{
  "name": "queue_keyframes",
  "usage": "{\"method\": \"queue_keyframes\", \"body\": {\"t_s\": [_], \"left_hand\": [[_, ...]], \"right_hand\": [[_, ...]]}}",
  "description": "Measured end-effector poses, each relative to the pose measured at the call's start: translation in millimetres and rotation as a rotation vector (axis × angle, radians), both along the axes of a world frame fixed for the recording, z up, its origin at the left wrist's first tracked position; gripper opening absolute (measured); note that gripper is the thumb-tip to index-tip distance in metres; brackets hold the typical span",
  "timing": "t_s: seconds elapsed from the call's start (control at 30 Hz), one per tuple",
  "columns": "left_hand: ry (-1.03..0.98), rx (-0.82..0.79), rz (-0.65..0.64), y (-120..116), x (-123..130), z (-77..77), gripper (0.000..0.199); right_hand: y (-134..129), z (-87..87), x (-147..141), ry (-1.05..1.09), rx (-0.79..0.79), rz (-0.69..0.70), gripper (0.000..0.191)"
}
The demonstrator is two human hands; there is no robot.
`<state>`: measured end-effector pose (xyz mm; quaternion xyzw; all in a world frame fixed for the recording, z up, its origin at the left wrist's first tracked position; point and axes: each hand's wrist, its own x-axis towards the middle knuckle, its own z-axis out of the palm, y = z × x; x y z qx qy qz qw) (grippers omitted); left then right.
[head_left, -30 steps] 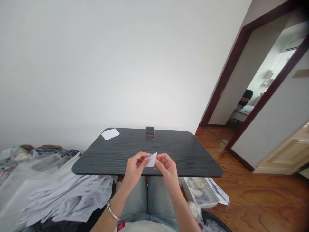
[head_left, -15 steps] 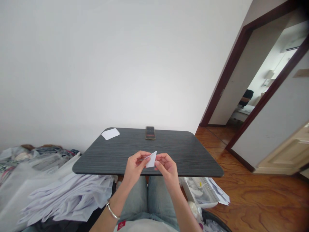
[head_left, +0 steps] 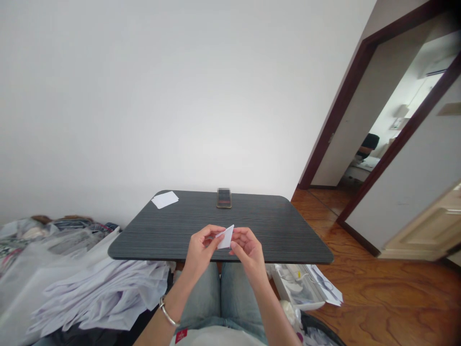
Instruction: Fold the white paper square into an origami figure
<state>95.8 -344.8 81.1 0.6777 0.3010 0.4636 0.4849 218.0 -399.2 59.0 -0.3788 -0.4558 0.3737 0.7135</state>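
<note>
A small white piece of folded paper is held up over the near edge of the dark table. My left hand pinches its left side between thumb and fingers. At its right edge, my right hand has the thumb and bent fingertips closed on the paper. Flat at the table's far left corner lies a small stack of white paper sheets. Near the back edge stands a small dark phone-like object, its upper part blurred.
Folded white cloth and plastic bags are heaped left of the table. An open white box with papers beside it sits on the wooden floor at right. A white wall rises behind the table; a doorway stands right.
My right thumb and fingers have shifted very slightly at the paper's right edge. The paper and my left hand look almost unmoved.
</note>
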Motion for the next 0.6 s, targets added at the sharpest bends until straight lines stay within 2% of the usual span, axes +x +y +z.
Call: {"method": "queue_keyframes", "body": {"t_s": [0.23, 0.43, 0.6], "left_hand": [[0.001, 0.01, 0.012, 0.0, 0.0, -0.5, 0.018], [0.055, 0.088, 0.05, 1.4, -0.7, -3.9, 0.017], [0.094, 0.137, 0.038, 1.5, -0.8, -6.6, 0.016]], "right_hand": [[-1.2, 0.1, -1.1, -0.024, -0.011, -0.027, 0.021], [-1.8, 3.0, 0.9, -0.145, -0.052, -0.042, 0.023], [1.4, 3.8, 4.9, -0.127, -0.11, -0.036, 0.025]]}}
